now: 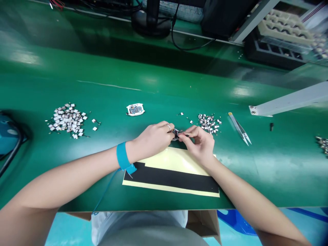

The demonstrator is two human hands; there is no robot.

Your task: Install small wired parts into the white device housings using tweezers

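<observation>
My left hand [155,139], with a ring on one finger and a blue strap [122,155] at its wrist, pinches a small white-rimmed device [175,134] with dark parts inside. The fingers of my right hand [201,142] are pressed together at the device's right side on something small and dark that they mostly hide. Under both hands lies a pale yellow sheet [179,158] with a black strip [174,179]. Beyond my left hand, a white watch-shaped casing [135,109] with a circuit board lies face up.
A heap of small white wired parts [67,120] lies far left, a smaller heap [208,123] just beyond my right hand. Tweezers [240,128] and a small black piece [271,126] lie right. A metal bar [289,99] juts in; a monitor stand [151,24] stands behind.
</observation>
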